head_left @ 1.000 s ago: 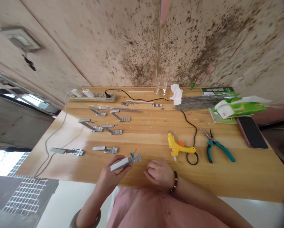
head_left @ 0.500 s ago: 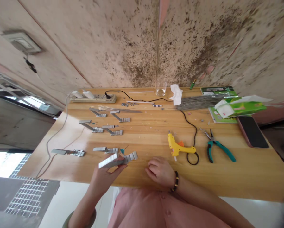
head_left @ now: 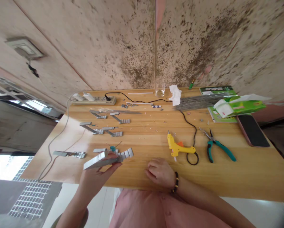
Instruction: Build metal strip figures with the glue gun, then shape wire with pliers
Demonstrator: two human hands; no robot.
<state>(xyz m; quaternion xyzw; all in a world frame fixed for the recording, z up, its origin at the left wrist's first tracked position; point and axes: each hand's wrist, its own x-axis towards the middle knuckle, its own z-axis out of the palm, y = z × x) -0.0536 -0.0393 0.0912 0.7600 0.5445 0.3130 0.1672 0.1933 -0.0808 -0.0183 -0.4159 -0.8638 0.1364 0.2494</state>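
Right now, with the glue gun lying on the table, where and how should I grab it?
Take the glue gun by its handle with your right hand, coming from the near side, I'd say. The handle juts right, clear of the nozzle, which points toward the wall. Mind the black cord looping at the handle's end.

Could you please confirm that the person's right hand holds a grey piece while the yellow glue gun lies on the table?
Not quite: the head view shows the left hand holding the grey piece; the yellow glue gun does lie on the table.
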